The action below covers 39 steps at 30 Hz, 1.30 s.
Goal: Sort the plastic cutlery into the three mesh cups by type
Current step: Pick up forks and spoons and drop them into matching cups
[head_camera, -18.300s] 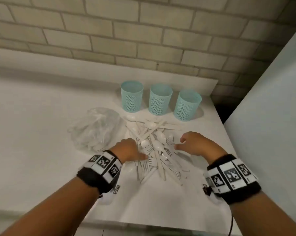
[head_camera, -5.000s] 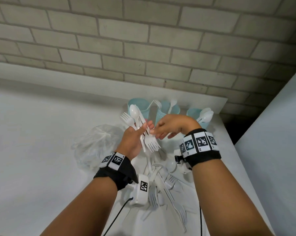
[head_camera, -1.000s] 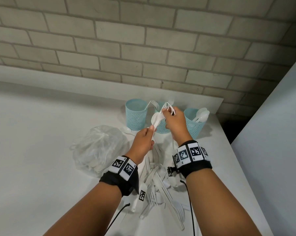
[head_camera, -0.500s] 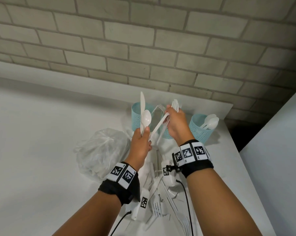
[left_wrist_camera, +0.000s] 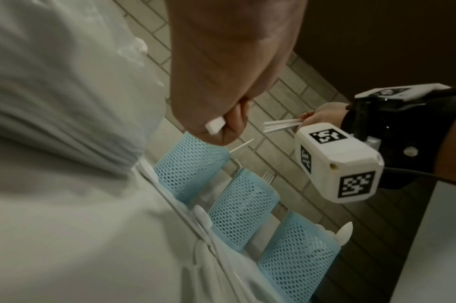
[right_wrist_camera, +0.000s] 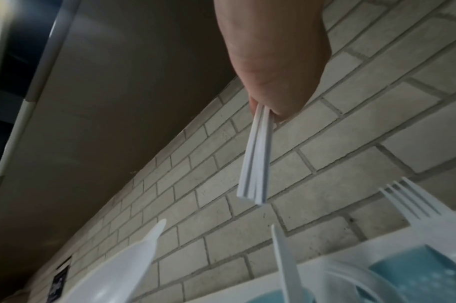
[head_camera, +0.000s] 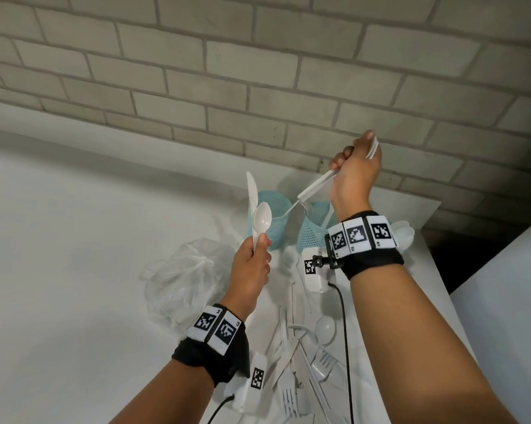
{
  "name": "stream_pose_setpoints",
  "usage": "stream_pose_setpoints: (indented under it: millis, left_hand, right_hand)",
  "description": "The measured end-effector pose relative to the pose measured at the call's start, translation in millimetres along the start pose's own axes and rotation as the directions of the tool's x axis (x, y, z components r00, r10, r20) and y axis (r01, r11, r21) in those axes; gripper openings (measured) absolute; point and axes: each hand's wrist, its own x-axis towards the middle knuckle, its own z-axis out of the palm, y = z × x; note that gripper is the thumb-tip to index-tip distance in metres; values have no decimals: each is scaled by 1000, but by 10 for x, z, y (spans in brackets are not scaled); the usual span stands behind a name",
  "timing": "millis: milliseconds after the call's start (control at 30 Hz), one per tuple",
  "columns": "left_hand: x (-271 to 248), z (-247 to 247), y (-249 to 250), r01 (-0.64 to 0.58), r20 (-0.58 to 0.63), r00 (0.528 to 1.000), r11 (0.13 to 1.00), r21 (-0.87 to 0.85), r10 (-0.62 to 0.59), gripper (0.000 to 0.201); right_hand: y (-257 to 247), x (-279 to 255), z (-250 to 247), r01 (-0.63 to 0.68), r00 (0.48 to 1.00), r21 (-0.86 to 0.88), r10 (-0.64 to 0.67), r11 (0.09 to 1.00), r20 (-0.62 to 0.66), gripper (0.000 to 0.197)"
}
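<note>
My left hand (head_camera: 259, 243) pinches a white knife (head_camera: 252, 191) and a white spoon (head_camera: 262, 215) upright, in front of the left mesh cup (head_camera: 273, 215). My right hand (head_camera: 354, 154) is raised high above the middle cup (head_camera: 314, 223) and grips a bundle of forks (head_camera: 316, 188), handles slanting down toward that cup. The wrist views show the fork handles (right_wrist_camera: 255, 160) and the left hand (left_wrist_camera: 221, 82) fisted on a handle end. The three teal cups stand in a row, left (left_wrist_camera: 190, 164), middle (left_wrist_camera: 242, 205), right (left_wrist_camera: 297, 260). Spoons (head_camera: 403, 232) stick out of the right cup.
A loose pile of white cutlery (head_camera: 304, 362) lies on the white table (head_camera: 74, 270) below my wrists. A crumpled clear plastic bag (head_camera: 187, 276) sits left of it. The brick wall (head_camera: 258, 71) is right behind the cups, and a white panel (head_camera: 502, 301) stands beyond the table's right edge.
My right hand has lifted the forks higher above the middle cup. My left hand still holds the knife and spoon in about the same place.
</note>
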Motion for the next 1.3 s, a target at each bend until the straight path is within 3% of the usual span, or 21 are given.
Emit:
stream_pose_setpoints:
  millis: [267,500,667,833,1000,1133,1300]
  left_hand:
    - [-5,48,-47,-1,45,999,1000,21,0,30]
    - [0,49,-41,-23,67,998,999,31,21,28]
    - [2,49,-36,-40,67,997,999,34,38,24]
    - [-12,96,-15,11,62,998,1000,-18,-10,28]
    - [-67,127,11,-9,89,996,1000,9,8,32]
    - [-117,155,25,-54,111,993,997,54,47,35]
    - [-165,170,5,-63,107,993,993,99,52,37]
  right_hand:
    - [66,161,-259,88,989,-220,-111,971,-96,38]
    - [415,174,-598,-40,997,-472,5,880,-73,36]
    - [463,182,-656,88,995,-617,-102,782,13,31]
    - [282,69,-543,281,959,-590,-237,757,154,24]
    - [204,-155,-499,290,924,-579,-66,762,377,7]
    - [191,-258,-499,224,865,-673,173,705,470,29]
    - [138,-417,-544,120,780,-675,351,728,518,24]
